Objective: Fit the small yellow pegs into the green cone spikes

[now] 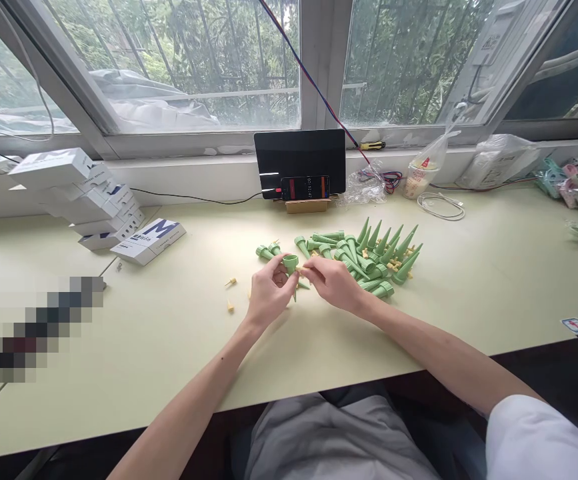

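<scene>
Between the fingers of my left hand (270,293) is a green plastic watering spike (291,262), its wide threaded end up and its point down. My right hand (333,283) pinches a small yellow plug (301,269) against the spike's side; whether it sits in a hole I cannot make out. A pile of green spikes (363,263) lies just beyond my right hand, with several yellow plugs (397,264) scattered among them. Two more green spikes (265,252) rest behind my left hand. Left of that hand lie loose yellow plugs (231,307) on the table.
White boxes (89,193) are stacked at the left, with one box (149,240) lying beside them. A phone (305,188) leans on a black panel (299,157) by the window. Farther right are a bagged cup (419,179), a white cable (441,208) and colourful bundled items (576,183).
</scene>
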